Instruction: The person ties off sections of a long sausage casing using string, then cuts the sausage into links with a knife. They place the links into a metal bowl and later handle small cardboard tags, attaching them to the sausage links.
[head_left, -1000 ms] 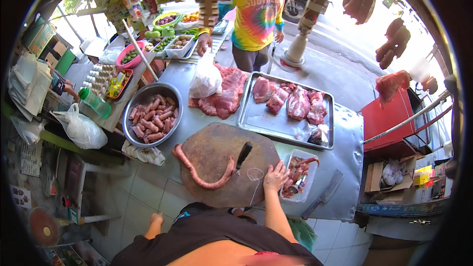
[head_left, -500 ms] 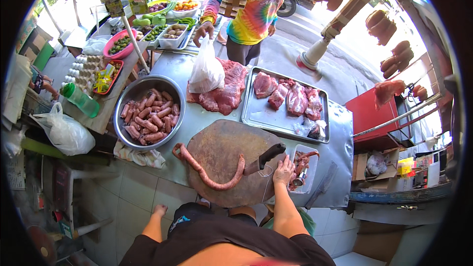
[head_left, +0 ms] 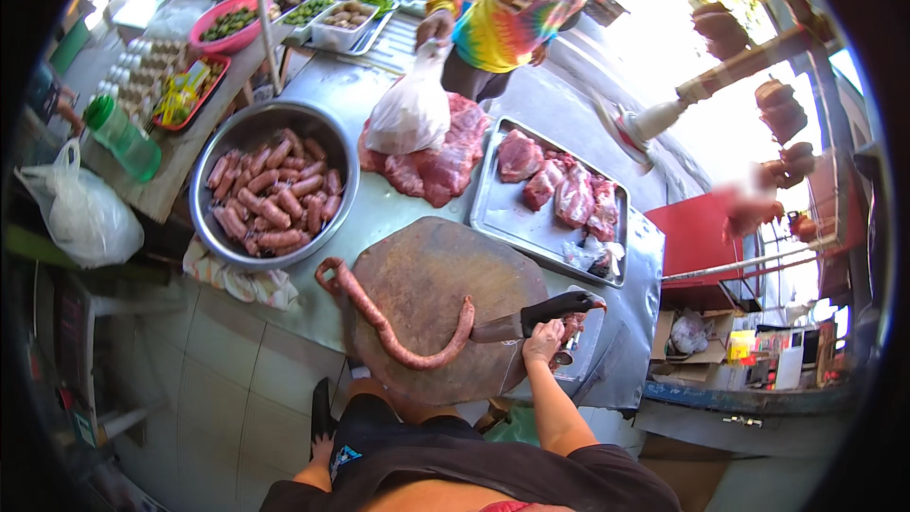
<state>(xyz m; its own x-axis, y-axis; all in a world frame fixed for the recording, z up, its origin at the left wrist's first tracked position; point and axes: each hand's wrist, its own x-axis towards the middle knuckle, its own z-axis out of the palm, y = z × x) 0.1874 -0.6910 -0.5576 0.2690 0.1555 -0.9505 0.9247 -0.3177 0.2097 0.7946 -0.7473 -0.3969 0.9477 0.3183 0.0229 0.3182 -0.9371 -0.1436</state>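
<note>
My right hand (head_left: 542,341) is at the right edge of the round wooden chopping board (head_left: 455,270), fingers curled close beside the black handle of a knife (head_left: 559,308). What those fingers hold, if anything, is hidden. The knife's blade points left, its tip by the end of a long uncut sausage (head_left: 393,346) curving across the board. My left hand (head_left: 323,446) hangs low beside my leg, off the table; its fingers do not show clearly. To the right of my right hand, a clear plastic container (head_left: 590,346) holds meat scraps and a metal piece.
A steel bowl (head_left: 202,209) of short sausages stands left. Beyond the board lie a slab of raw meat (head_left: 445,175) and a metal tray (head_left: 498,213) of meat chunks. Across the table a person's hand (head_left: 436,27) grips a white plastic bag (head_left: 409,118). Vegetables and eggs stand far left.
My right hand's fingers have gone from stretched out to curled, near the knife handle. My view has shifted and tilted. The sausage stays in place on the board.
</note>
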